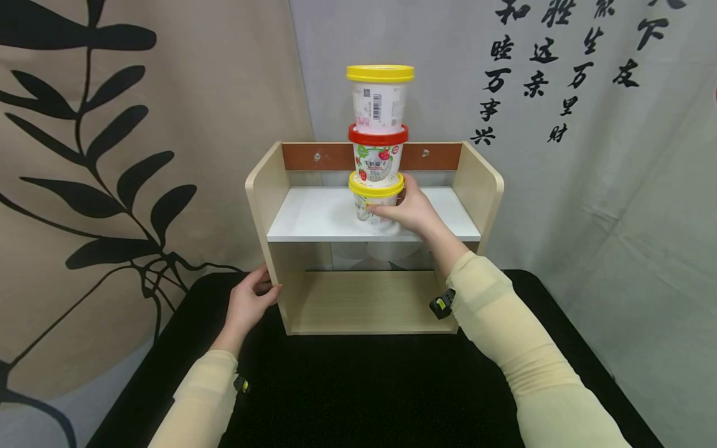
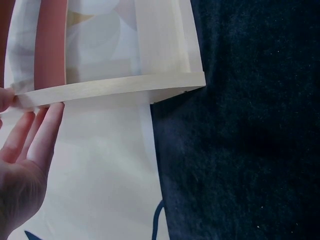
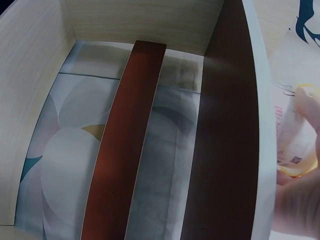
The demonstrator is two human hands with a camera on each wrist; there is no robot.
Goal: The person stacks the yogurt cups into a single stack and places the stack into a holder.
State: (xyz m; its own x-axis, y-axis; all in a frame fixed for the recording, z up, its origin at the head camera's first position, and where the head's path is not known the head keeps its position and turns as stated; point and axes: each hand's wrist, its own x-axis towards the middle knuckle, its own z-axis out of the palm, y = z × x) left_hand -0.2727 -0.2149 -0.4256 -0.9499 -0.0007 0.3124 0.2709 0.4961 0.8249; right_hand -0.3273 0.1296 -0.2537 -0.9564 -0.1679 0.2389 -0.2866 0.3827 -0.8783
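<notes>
Three lidded plastic tubs stand in one column over the white middle shelf (image 1: 313, 214) of a small wooden shelf unit (image 1: 262, 205). Lowest is a tub with a yellow lid (image 1: 374, 185), and my right hand (image 1: 414, 208) grips it, thumb across the front. Above it sits a tub with a red lid (image 1: 378, 158) and strawberry print. On top is a larger tub with a yellow lid (image 1: 379, 102), a barcode facing me. My left hand (image 1: 253, 305) holds the front edge of the unit's left side panel; in the left wrist view the fingers (image 2: 45, 132) touch its outer face.
Below the white shelf is a pale wooden bottom board (image 1: 364, 302). A brown rail (image 1: 437, 155) spans the unit's upper back. The unit stands on a black cloth-covered table (image 1: 347, 392). Behind hang curtains (image 1: 560, 205) with dark leaf prints and characters.
</notes>
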